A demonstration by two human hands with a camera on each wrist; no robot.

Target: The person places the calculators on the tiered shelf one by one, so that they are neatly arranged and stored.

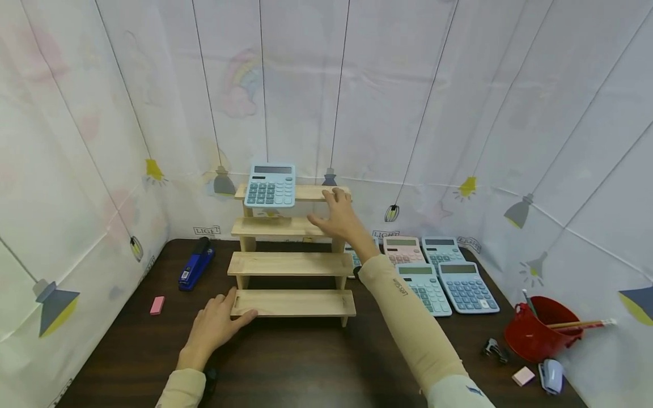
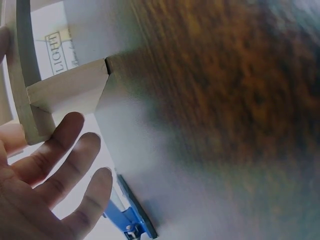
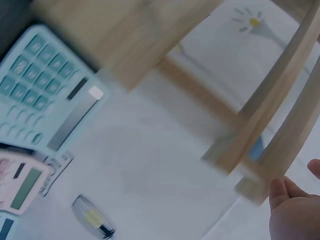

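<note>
A four-step wooden display stand [image 1: 293, 263] stands on the dark table, one light-blue calculator [image 1: 270, 185] propped on the left of its top step. My left hand [image 1: 214, 323] holds the left end of the bottom step between thumb and index finger, the thumb along the front edge. In the left wrist view its other fingers [image 2: 75, 170] spread loosely beside the wooden side piece [image 2: 75, 87]. My right hand [image 1: 340, 215] reaches up to the right end of the top step and grips it, fingers over the board and thumb lower in front.
Several blue, green and pink calculators [image 1: 423, 289] lie right of the stand. A blue stapler [image 1: 196, 265] and pink eraser [image 1: 157, 305] lie left. At right are a red bucket [image 1: 535, 334] with pencils, a black clip [image 1: 495, 350], another eraser [image 1: 523, 376] and a small light stapler [image 1: 551, 376].
</note>
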